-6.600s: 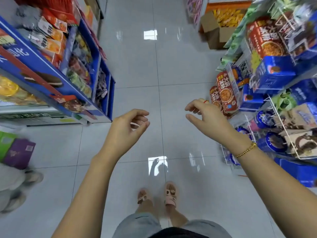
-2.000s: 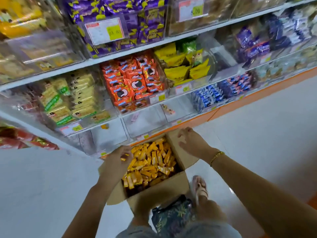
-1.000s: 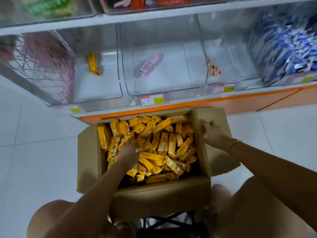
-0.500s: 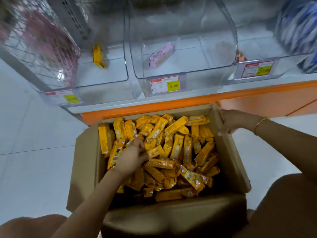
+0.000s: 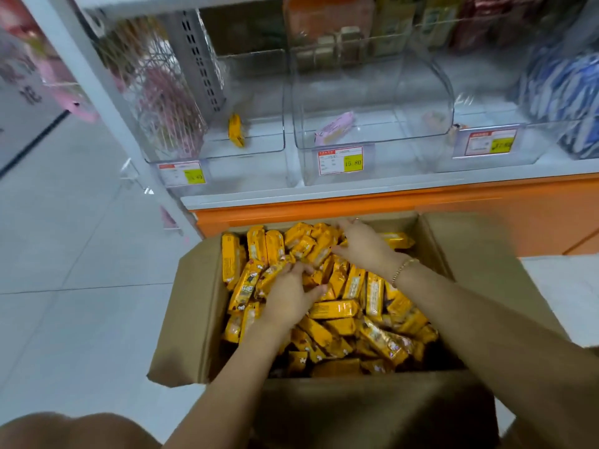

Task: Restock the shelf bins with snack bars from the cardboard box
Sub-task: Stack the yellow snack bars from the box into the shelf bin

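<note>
Inside the cardboard box (image 5: 194,303) the left hand (image 5: 288,296) curls its fingers round snack bars (image 5: 337,309), the right hand (image 5: 366,246) spreads its fingers on the heap, and their bin (image 5: 252,150) sits at eleven o'clock, nearer the left hand.

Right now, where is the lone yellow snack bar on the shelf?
Head view, upper left of centre: the yellow snack bar sits in the leftmost clear bin, beside the neighbouring bin holding a pink packet, above the cardboard box.
</note>
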A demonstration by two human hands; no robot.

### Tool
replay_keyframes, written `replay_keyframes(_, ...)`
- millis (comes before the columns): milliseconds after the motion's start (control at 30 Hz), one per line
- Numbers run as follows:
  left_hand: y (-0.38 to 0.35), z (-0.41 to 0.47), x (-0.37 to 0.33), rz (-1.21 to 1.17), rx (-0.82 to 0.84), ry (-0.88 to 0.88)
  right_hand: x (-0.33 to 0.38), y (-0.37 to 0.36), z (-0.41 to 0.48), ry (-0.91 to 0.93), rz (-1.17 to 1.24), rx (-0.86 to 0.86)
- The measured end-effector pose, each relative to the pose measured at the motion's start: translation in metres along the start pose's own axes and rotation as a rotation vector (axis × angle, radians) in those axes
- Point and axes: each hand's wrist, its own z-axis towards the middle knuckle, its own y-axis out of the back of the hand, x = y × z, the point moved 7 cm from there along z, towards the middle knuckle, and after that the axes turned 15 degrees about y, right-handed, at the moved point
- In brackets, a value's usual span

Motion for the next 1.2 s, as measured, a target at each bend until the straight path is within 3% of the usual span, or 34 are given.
replay_keyframes(133,-0.011,-0.015,0.011,0.002,0.02,0.023,0.012,-0.021,-0.003,-0.066,0.108,-0.082)
replay_keyframes(233,-0.016,-0.018,0.026,0.005,0.044,0.158,0.018,-0.027,-0.012,-0.102,0.126,-0.102)
replay_keyframes(333,-0.016,-0.011,0.034,-0.14,0.035,0.341,0.02,-0.029,-0.023,-0.119,0.174,-0.1)
replay_keyframes(500,-0.01,-0.004,0.04,-0.587,0.009,0.621,0.011,-0.016,-0.054,-0.108,0.192,-0.229)
replay_keyframes(700,-0.005,0.001,0.038,-0.601,0.062,0.84,-0.003,-0.007,-0.082,-0.068,0.293,-0.391)
replay_keyframes(900,-0.012,0.011,0.034,-0.693,0.07,0.873,-0.01,0.004,-0.082,-0.078,0.325,-0.464)
replay_keyframes(1067,-0.009,0.003,0.015,-0.731,0.205,0.806,-0.018,0.008,-0.088,-0.115,0.339,-0.48)
replay_keyframes(1200,-0.007,-0.009,0.006,-0.917,0.288,0.76,-0.014,0.013,-0.09,-0.131,0.389,-0.481)
